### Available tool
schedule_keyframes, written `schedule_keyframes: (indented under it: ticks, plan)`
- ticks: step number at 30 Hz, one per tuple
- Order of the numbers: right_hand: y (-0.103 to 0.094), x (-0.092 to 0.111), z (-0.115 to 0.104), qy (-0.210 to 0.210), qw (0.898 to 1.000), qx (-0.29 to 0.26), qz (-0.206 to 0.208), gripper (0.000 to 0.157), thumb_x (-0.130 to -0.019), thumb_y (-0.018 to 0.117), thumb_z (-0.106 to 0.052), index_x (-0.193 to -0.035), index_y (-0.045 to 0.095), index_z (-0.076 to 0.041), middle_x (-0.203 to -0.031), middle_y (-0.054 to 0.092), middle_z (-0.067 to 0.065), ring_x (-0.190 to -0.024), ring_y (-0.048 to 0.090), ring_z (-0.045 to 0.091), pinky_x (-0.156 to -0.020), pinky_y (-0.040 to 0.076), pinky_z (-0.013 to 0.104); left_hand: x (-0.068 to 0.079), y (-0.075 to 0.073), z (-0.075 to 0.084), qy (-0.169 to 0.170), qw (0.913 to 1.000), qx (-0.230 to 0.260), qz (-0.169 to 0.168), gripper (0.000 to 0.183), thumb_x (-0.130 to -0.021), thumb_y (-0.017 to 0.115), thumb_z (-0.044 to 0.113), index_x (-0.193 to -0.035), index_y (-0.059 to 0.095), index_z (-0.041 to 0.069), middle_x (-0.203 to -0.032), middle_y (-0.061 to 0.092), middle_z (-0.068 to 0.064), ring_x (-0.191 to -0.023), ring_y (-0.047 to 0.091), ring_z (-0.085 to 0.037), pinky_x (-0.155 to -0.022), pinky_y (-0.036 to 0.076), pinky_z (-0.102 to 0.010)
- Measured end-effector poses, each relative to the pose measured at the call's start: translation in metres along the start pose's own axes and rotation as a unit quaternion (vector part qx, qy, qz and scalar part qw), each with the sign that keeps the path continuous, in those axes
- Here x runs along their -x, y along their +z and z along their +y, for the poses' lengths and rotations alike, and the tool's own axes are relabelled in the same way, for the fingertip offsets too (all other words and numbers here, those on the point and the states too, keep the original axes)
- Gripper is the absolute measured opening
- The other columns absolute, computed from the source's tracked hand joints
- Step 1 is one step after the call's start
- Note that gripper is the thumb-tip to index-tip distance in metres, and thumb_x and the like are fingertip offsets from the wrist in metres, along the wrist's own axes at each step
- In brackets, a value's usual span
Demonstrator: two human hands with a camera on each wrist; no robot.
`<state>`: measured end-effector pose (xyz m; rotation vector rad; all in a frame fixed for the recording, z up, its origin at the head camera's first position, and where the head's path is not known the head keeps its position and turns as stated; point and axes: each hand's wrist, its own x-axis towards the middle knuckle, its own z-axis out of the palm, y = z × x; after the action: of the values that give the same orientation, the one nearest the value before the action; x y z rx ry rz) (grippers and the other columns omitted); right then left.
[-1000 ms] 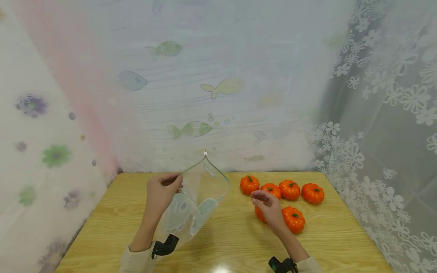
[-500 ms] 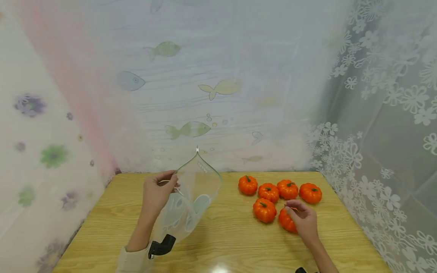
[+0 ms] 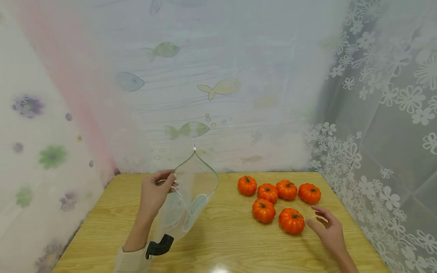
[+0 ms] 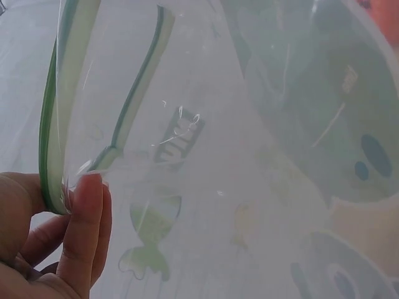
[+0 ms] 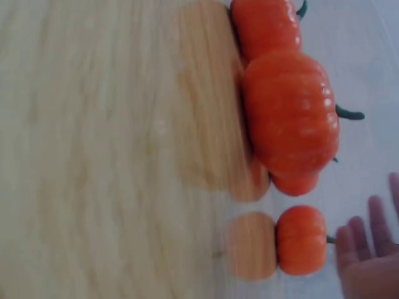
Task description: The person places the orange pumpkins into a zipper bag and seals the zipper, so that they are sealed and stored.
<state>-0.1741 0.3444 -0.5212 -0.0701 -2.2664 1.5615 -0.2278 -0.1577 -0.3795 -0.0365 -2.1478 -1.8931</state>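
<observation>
In the head view my left hand (image 3: 153,195) pinches the near rim of a clear zipper bag (image 3: 201,176), whose mouth gapes and whose body hangs over the table. A white slider (image 3: 195,148) sits at the far corner. The left wrist view shows the thumb and fingertips on the bag's green-edged rim (image 4: 47,131). My right hand (image 3: 330,232) hovers with nothing in it, fingers loosely bent, just right of the nearest small orange pumpkin (image 3: 291,221). Its fingers (image 5: 378,227) appear at the lower right of the right wrist view, beside a pumpkin (image 5: 301,240).
Several more pumpkins stand behind, among them one at the back left (image 3: 247,185), one at the far right (image 3: 309,193) and one left of the nearest (image 3: 263,211). The wooden table (image 3: 232,246) ends at a fish-printed curtain (image 3: 218,113).
My right hand has moved right, passing across the front pumpkins and uncovering them. My left hand and the bag have shifted slightly left.
</observation>
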Motion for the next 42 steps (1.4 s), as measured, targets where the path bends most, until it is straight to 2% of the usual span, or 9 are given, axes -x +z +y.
schedule_keyframes:
  ticks: [3, 7, 10, 15, 20, 26, 31, 39, 42]
  plan:
    - [-0.003, 0.002, 0.004, 0.031, 0.994, 0.076, -0.071, 0.064, -0.092, 0.078, -0.018, -0.145, 0.047, 0.002, -0.135, 0.052, -0.012, -0.112, 0.046, -0.007, -0.090, 0.044, 0.005, 0.000, 0.000, -0.001, -0.002, 1.0000, 0.004, -0.001, 0.025, -0.100, 0.064, 0.005, -0.122, 0.069, -0.007, -0.087, 0.071, -0.006, -0.069, 0.069, -0.005, -0.065, 0.061, -0.022]
    - [0.000, 0.005, 0.008, 0.043, 0.984, 0.110, -0.132, 0.077, -0.086, 0.084, -0.021, -0.149, 0.044, 0.000, -0.147, 0.048, 0.019, -0.122, 0.051, 0.017, -0.093, 0.049, 0.014, 0.001, -0.002, -0.004, -0.001, 1.0000, -0.001, 0.001, 0.026, -0.101, 0.063, 0.005, -0.122, 0.068, -0.007, -0.089, 0.070, -0.008, -0.068, 0.069, -0.005, -0.066, 0.061, -0.022]
    - [0.002, 0.006, 0.010, 0.067, 0.979, 0.103, -0.164, 0.084, -0.084, 0.085, -0.019, -0.152, 0.040, 0.001, -0.152, 0.044, 0.025, -0.126, 0.053, 0.034, -0.094, 0.051, 0.017, 0.002, -0.003, -0.007, -0.005, 1.0000, 0.001, 0.002, 0.025, -0.102, 0.061, 0.005, -0.122, 0.068, -0.008, -0.089, 0.069, -0.008, -0.068, 0.069, -0.006, -0.067, 0.062, -0.023]
    - [0.002, 0.007, 0.013, 0.102, 0.970, 0.090, -0.202, 0.089, -0.084, 0.085, -0.016, -0.155, 0.033, 0.002, -0.154, 0.040, 0.028, -0.129, 0.056, 0.037, -0.096, 0.053, 0.020, 0.003, -0.004, -0.010, -0.014, 0.9998, 0.011, 0.003, 0.025, -0.103, 0.059, 0.005, -0.122, 0.067, -0.008, -0.090, 0.068, -0.006, -0.068, 0.069, -0.007, -0.068, 0.063, -0.025]
    - [0.004, 0.006, 0.014, 0.095, 0.971, 0.074, -0.207, 0.088, -0.085, 0.084, -0.012, -0.153, 0.032, 0.006, -0.150, 0.041, 0.033, -0.129, 0.054, 0.043, -0.097, 0.055, 0.027, 0.002, -0.002, -0.011, -0.011, 0.9997, 0.022, 0.009, 0.025, -0.103, 0.059, 0.005, -0.122, 0.067, -0.009, -0.092, 0.069, -0.009, -0.068, 0.069, -0.007, -0.068, 0.063, -0.026]
    - [0.009, 0.001, 0.011, 0.120, 0.972, 0.039, -0.197, 0.084, -0.086, 0.082, -0.007, -0.152, 0.033, 0.008, -0.147, 0.043, 0.034, -0.128, 0.056, 0.043, -0.095, 0.057, 0.029, 0.000, -0.001, -0.011, -0.016, 0.9994, 0.028, 0.015, 0.024, -0.102, 0.060, 0.005, -0.121, 0.067, -0.008, -0.084, 0.068, 0.001, -0.065, 0.069, -0.007, -0.067, 0.063, -0.026]
    - [0.010, -0.002, 0.009, 0.137, 0.972, 0.032, -0.187, 0.083, -0.086, 0.082, -0.007, -0.151, 0.034, 0.009, -0.143, 0.046, 0.033, -0.124, 0.061, 0.039, -0.092, 0.059, 0.030, -0.001, -0.001, -0.011, -0.016, 0.9992, 0.034, 0.016, 0.024, -0.101, 0.061, 0.005, -0.120, 0.067, -0.008, -0.084, 0.068, 0.002, -0.065, 0.069, -0.008, -0.067, 0.063, -0.026]
    - [0.009, -0.005, 0.006, 0.173, 0.971, 0.031, -0.164, 0.083, -0.085, 0.084, -0.014, -0.150, 0.037, 0.006, -0.143, 0.047, 0.031, -0.123, 0.062, 0.039, -0.089, 0.060, 0.032, -0.002, 0.001, -0.008, -0.013, 0.9994, 0.028, 0.016, 0.025, -0.100, 0.063, 0.006, -0.121, 0.068, -0.007, -0.095, 0.070, -0.012, -0.066, 0.070, -0.007, -0.066, 0.063, -0.025]
    - [0.010, -0.005, 0.003, 0.167, 0.972, 0.025, -0.161, 0.083, -0.086, 0.083, -0.015, -0.151, 0.036, 0.005, -0.146, 0.045, 0.032, -0.125, 0.061, 0.037, -0.091, 0.060, 0.032, -0.002, 0.002, -0.007, -0.008, 0.9995, 0.026, 0.015, 0.025, -0.100, 0.064, 0.005, -0.121, 0.068, -0.007, -0.098, 0.069, -0.016, -0.067, 0.070, -0.007, -0.065, 0.063, -0.025]
